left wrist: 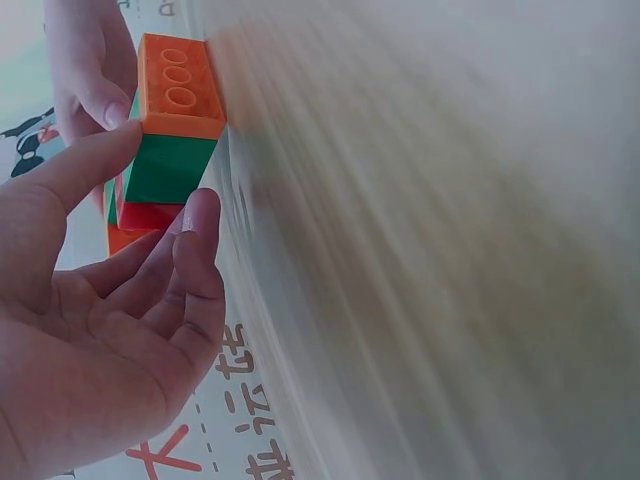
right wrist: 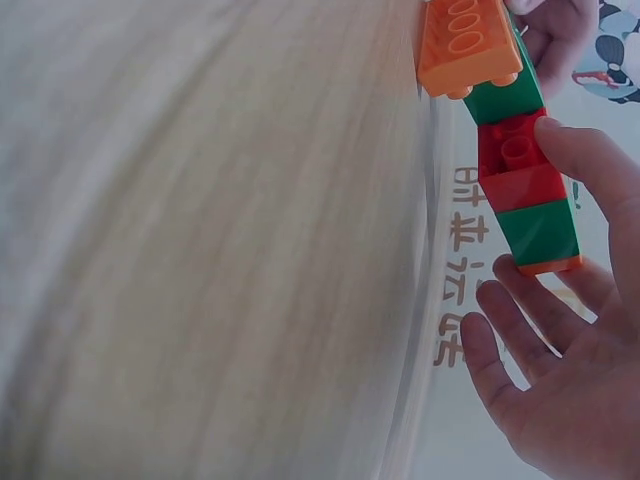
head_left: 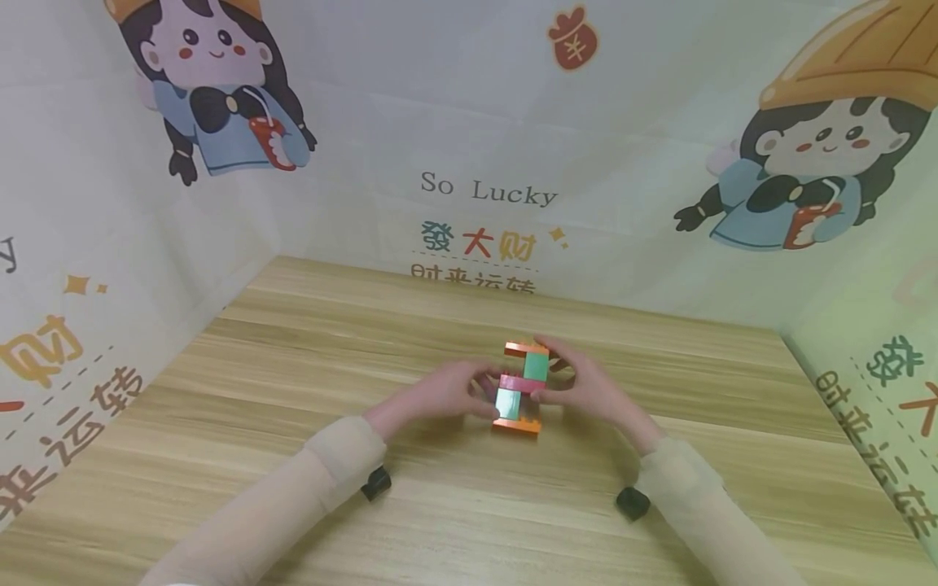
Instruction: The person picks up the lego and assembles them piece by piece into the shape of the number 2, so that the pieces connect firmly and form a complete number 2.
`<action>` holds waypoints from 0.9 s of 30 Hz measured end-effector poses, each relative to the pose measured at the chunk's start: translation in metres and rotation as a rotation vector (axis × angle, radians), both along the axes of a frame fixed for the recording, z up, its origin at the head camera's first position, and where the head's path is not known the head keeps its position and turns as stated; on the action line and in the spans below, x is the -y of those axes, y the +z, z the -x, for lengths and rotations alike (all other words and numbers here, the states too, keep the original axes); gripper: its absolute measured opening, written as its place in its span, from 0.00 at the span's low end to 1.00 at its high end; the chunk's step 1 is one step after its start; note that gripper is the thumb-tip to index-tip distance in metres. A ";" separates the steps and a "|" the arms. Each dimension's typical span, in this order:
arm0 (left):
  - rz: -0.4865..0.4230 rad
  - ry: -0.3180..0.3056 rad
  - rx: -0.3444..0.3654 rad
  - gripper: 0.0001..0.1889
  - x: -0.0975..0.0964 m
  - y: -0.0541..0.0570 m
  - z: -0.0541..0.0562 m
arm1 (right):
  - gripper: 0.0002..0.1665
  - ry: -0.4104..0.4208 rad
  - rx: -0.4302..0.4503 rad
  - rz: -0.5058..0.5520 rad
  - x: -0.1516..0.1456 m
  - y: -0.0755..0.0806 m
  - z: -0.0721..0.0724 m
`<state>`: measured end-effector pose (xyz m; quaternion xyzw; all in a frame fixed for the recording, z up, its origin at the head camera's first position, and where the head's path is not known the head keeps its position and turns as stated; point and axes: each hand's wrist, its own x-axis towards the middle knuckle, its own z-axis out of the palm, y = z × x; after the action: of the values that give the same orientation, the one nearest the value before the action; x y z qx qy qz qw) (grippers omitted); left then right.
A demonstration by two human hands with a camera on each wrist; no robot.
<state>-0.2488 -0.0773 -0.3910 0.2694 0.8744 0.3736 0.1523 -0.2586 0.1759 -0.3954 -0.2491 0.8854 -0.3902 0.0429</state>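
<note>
Both hands are on a built stack of toy bricks over the table. From near to far it runs: orange brick (head_left: 516, 427), green brick (head_left: 508, 404), red brick (head_left: 522, 383), second green brick (head_left: 536, 365) and second orange brick (head_left: 516, 349), stepped sideways in a zigzag. My left hand (head_left: 458, 389) grips the near part, its thumb at the seam of the orange brick (left wrist: 180, 85) and the green brick (left wrist: 172, 168), fingertips on the opposite side. With my right hand (head_left: 589, 387) I hold the far part, thumb on the red brick (right wrist: 522, 187), a fingertip at the far orange end.
The wooden table (head_left: 293, 358) spreads around the hands. A printed cloth (head_left: 366, 146) with cartoon figures and lettering hangs behind and along both sides. Small black devices sit under the wrists, one left (head_left: 377, 483) and one right (head_left: 633, 504).
</note>
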 end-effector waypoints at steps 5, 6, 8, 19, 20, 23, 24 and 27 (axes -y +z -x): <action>-0.015 -0.036 0.012 0.37 0.001 0.000 -0.004 | 0.53 0.001 0.017 -0.019 -0.001 0.000 -0.003; -0.020 -0.044 0.013 0.37 0.001 -0.001 -0.004 | 0.53 0.001 0.026 -0.023 -0.001 0.000 -0.003; -0.022 -0.053 0.017 0.37 0.002 -0.001 -0.005 | 0.53 0.009 0.034 -0.040 -0.002 0.000 -0.004; 0.048 -0.041 0.040 0.41 0.000 -0.004 -0.014 | 0.51 0.021 0.036 -0.136 -0.004 -0.001 -0.007; 0.056 -0.031 0.041 0.41 -0.001 -0.004 -0.015 | 0.51 0.020 0.040 -0.142 -0.004 -0.001 -0.008; 0.066 -0.017 0.044 0.40 -0.002 -0.003 -0.017 | 0.51 0.023 0.051 -0.155 -0.004 0.000 -0.009; 0.066 -0.018 0.044 0.40 -0.002 -0.003 -0.018 | 0.51 0.025 0.054 -0.158 -0.004 0.000 -0.010; 0.059 -0.029 0.038 0.37 -0.002 -0.003 -0.019 | 0.52 0.035 0.061 -0.170 -0.005 0.002 -0.012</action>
<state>-0.2297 -0.0748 -0.3937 0.2705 0.8781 0.3503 0.1821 -0.2463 0.1806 -0.3938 -0.2480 0.9091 -0.3200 0.0975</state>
